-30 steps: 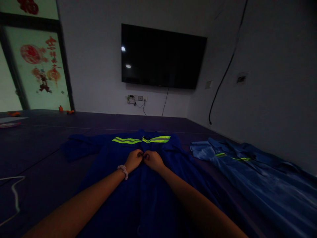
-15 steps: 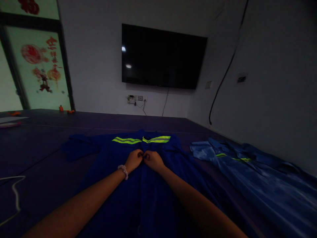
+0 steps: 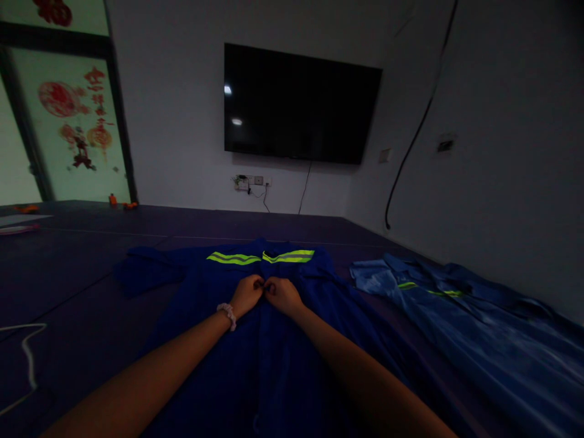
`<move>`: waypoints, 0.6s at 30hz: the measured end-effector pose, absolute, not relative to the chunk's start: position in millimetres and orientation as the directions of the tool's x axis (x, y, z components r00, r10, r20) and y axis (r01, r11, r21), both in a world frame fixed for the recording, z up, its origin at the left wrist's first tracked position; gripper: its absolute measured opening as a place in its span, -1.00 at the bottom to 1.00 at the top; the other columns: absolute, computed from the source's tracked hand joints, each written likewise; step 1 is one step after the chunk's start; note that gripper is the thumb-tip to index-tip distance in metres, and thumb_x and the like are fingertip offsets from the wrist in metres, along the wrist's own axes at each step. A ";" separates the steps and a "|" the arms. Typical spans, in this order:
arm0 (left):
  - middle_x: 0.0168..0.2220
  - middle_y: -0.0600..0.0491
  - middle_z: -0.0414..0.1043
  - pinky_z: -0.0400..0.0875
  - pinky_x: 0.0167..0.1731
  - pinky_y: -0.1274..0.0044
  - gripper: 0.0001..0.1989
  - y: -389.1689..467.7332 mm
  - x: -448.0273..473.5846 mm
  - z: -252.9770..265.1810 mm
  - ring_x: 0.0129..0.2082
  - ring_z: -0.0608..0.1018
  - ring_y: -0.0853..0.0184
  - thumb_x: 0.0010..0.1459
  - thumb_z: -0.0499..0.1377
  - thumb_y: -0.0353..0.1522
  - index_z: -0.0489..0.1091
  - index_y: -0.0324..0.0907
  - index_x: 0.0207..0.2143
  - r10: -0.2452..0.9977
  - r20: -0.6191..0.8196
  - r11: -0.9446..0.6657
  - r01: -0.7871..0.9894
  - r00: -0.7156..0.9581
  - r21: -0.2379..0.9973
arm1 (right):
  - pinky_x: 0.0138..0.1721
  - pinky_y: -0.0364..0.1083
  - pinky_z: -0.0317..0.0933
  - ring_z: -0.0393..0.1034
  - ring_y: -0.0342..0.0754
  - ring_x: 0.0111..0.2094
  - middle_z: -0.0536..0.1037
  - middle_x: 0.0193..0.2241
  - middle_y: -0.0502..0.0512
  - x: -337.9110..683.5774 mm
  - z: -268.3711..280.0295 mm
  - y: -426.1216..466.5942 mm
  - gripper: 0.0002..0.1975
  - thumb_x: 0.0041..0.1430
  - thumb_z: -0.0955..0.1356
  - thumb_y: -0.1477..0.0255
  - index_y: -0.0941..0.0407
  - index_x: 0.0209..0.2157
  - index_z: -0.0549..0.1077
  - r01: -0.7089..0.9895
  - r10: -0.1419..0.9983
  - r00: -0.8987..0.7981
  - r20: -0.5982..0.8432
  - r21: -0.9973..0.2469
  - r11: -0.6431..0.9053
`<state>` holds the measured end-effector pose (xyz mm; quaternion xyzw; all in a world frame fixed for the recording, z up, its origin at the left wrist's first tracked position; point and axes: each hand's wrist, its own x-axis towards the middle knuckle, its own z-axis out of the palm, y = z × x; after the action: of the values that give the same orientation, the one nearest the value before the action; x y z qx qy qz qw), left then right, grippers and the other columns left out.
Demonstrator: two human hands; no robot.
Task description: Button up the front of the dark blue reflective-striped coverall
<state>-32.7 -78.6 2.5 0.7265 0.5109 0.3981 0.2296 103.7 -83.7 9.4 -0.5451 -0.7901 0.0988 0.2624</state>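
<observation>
A dark blue work jacket (image 3: 237,359) with yellow-green reflective stripes (image 3: 260,257) lies spread flat on the dark purple surface (image 3: 68,286) before me. My left hand (image 3: 247,294), with a pale band at the wrist, and my right hand (image 3: 281,295) meet at the jacket's front opening, just below the stripes. Both hands pinch the cloth there, fingertips touching. What lies between the fingers is too small and dark to make out.
A lighter blue jacket (image 3: 460,328) lies to the right, near the wall. A white cord (image 3: 27,353) curls at the left edge. A black TV (image 3: 298,104) hangs on the far wall above sockets (image 3: 253,180). A glass door with red decorations (image 3: 73,121) stands at left.
</observation>
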 end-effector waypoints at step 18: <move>-0.45 0.04 0.46 0.26 -0.40 0.61 -0.82 -75.3 -32.9 -0.2 -0.43 0.45 0.43 -0.05 0.04 -0.56 0.41 -0.26 -0.44 0.920 0.354 -0.388 0.537 0.170 0.749 | -0.53 -0.22 0.01 0.37 -0.14 -0.49 0.51 -0.54 -0.01 103.6 6.5 -81.4 -0.77 -0.05 0.30 0.51 0.10 -0.30 0.50 0.822 0.902 -0.277 0.331 -0.405 0.401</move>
<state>-32.9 -75.3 -0.2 0.7276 0.5005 0.4055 0.2358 103.6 -81.4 6.5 -0.5417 -0.7954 0.0773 0.2604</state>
